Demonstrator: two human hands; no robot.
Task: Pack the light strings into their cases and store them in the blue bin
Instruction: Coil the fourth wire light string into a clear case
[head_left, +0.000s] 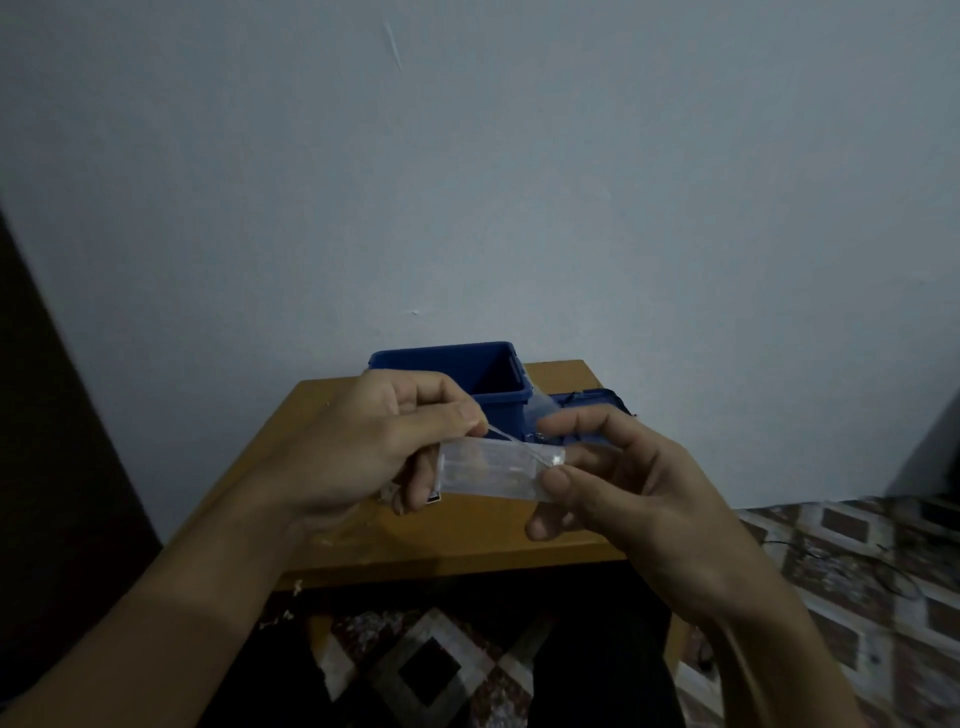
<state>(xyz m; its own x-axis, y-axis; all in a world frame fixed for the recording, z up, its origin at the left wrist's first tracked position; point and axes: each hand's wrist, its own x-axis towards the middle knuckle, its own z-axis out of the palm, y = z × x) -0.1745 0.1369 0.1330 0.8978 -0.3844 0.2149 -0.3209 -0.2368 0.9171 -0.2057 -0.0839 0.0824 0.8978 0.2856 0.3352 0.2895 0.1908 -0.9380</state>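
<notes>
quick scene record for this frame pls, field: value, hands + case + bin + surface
left hand: left hand pinches a thin pale wire at the case's upper edge
right hand: right hand grips the case's right end
case: small clear rectangular plastic case, held between both hands above the table
bin: open blue plastic bin, behind the hands, inside not visible
lid: flat blue lid, right of the bin
surface: small tan wooden table

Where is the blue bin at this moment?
In the head view the blue bin stands open at the far middle of the wooden table, against the wall, just behind the left hand, with its blue lid to its right.
</notes>
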